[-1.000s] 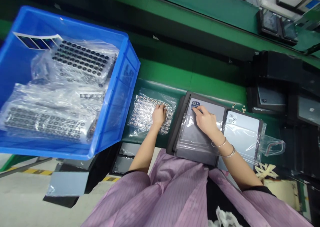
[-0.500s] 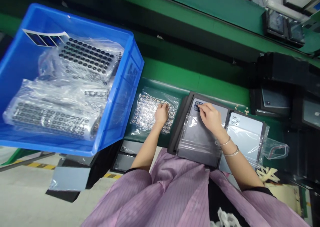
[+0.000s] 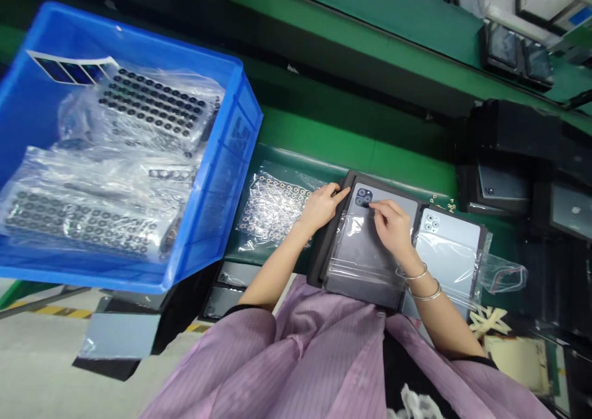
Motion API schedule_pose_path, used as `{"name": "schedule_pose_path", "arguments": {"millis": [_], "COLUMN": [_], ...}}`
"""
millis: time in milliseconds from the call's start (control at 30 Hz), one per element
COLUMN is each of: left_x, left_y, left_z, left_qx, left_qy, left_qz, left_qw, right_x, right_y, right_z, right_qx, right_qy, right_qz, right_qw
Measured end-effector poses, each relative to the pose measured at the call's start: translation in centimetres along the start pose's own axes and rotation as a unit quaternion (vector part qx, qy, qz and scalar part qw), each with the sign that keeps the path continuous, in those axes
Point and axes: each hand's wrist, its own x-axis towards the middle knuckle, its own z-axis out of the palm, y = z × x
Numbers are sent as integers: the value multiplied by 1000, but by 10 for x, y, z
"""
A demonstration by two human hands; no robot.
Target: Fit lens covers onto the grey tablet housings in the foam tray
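Observation:
A dark grey tablet [image 3: 370, 246], with a three-lens camera block [image 3: 364, 198] at its top left corner, lies back up in a black foam tray [image 3: 350, 177]. Clear plastic film [image 3: 354, 265] covers its lower part. My right hand [image 3: 392, 227] is closed in a pinch at the lower right of the camera block; anything between its fingertips is too small to make out. With the index finger stretched out, my left hand [image 3: 321, 208] rests on the tray's left edge. A clear bag of small ring parts [image 3: 271, 209] lies left of the tray, partly behind my left forearm.
A lighter tablet [image 3: 446, 246] lies half in film at the right, with a few loose rings [image 3: 451, 206] behind it. The large blue bin [image 3: 245, 117] at left holds bagged sheets of black rings [image 3: 155, 101]. Stacked black trays [image 3: 513, 129] stand far right.
My left hand has moved right, from the bag of rings to the tray's edge. The right hand has drawn slightly down and right, uncovering more of the camera block.

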Motion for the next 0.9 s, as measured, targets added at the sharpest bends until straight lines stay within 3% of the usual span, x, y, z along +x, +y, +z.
{"name": "schedule_pose_path", "arguments": {"millis": [167,300,500,667,900], "left_x": [4,5,7,15,20], "left_y": [3,4,-5,0,1], "left_z": [-13,-22,-14,-9,-14], "left_qx": [131,148,114,101,104], "left_qy": [-9,-18,-22,-19,-20], "left_qz": [106,159,120,79,104], "left_qw": [986,976,986,992,989], "right_x": [-12,-21,-31,-35,-46], "right_y": [2,5,5,-1,-1], "right_z": [-9,-14,-20,-23,-33], "right_qx": [5,6,12,17,16], "right_qy": [24,22,42,57,70], "right_qz": [2,21,30,28,41], "right_qw": [1000,1000,999,998,997]}}
